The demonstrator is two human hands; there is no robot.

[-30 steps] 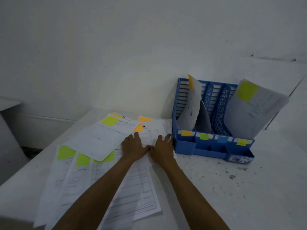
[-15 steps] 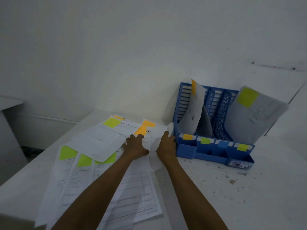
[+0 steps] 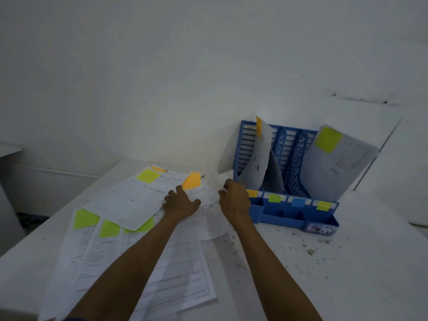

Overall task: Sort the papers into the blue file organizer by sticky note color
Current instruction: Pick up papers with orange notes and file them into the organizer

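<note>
Step in hand: orange-tagged sheet (image 3: 205,195) picked off the pile, just left of the blue file organizer (image 3: 278,217).

Sheet's right edge is pinched by the right grip (image 3: 234,200), fingers curled, and raised off the tabletop (image 3: 324,262). The left grip (image 3: 181,202) rests on the sheet's left part; whether it pinches or only presses cannot be told. Long axis runs near-to-far, with the orange sticky note (image 3: 191,180) at the end pointing to the wall. Next move, as judged: sheet to be stood upright and dropped into the orange-labelled slot (image 3: 252,193), leftmost.

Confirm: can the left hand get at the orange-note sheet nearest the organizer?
Probably yes: the left hand rests right beside the orange-note sheet, which lies uncovered atop the pile.
</note>
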